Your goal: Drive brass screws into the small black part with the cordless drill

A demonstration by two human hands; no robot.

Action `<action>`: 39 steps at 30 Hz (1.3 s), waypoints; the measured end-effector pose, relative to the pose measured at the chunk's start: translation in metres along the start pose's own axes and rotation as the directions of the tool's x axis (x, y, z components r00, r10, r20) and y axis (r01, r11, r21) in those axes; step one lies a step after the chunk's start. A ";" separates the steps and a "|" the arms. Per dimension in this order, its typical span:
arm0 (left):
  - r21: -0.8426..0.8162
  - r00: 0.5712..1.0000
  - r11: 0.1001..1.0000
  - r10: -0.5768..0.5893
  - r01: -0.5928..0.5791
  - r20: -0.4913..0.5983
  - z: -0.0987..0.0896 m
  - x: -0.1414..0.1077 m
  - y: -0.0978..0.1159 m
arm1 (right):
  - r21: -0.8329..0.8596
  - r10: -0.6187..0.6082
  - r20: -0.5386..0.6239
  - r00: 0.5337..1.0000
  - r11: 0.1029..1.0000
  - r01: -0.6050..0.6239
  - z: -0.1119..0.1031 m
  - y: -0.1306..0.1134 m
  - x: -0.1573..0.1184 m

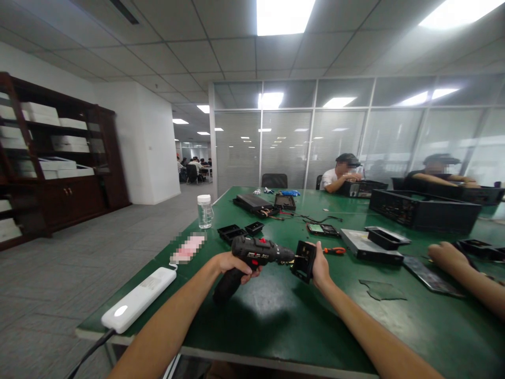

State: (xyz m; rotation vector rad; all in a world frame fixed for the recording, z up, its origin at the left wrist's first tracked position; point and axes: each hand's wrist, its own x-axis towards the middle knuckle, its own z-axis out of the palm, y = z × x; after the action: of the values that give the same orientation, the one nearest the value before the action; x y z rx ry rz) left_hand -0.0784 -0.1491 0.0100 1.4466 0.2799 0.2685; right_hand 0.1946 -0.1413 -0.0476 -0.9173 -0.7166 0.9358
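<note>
My left hand [232,264] is wrapped round the grip of a black cordless drill [256,251] with red details, its nose pointing right. In my right hand [321,266] is a small black plastic tray [303,261], tilted up so its hollow side faces the drill. The bit reaches into that hollow; whether it touches a screw is too small to tell. Some small brassy pieces lie behind the drill's nose on the green table [260,326]. Just past my right hand rests an orange-and-black handled tool [334,251].
More black trays [232,233] and a clear bottle [204,211] stand behind the drill. A white power strip [140,300] lies at the left edge. To the right are a silver drive [371,246], a black computer case [424,210] and a co-worker's hand [447,258]. Two people sit opposite.
</note>
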 end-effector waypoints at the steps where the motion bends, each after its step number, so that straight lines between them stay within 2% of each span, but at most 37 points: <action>1: -0.003 1.000 1.000 -0.001 0.001 0.000 0.000 0.000 0.000 | -0.002 -0.008 0.001 1.000 1.000 0.008 0.000 0.000 0.000; 39: -0.009 1.000 1.000 -0.028 0.028 -0.004 -0.002 0.000 -0.001 | 0.009 0.009 0.023 1.000 1.000 -0.009 0.000 0.001 0.000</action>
State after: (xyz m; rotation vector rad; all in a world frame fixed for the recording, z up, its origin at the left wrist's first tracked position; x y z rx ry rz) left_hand -0.0790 -0.1478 0.0084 1.4328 0.3020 0.2497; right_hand 0.1945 -0.1415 -0.0484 -0.9034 -0.7278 0.9588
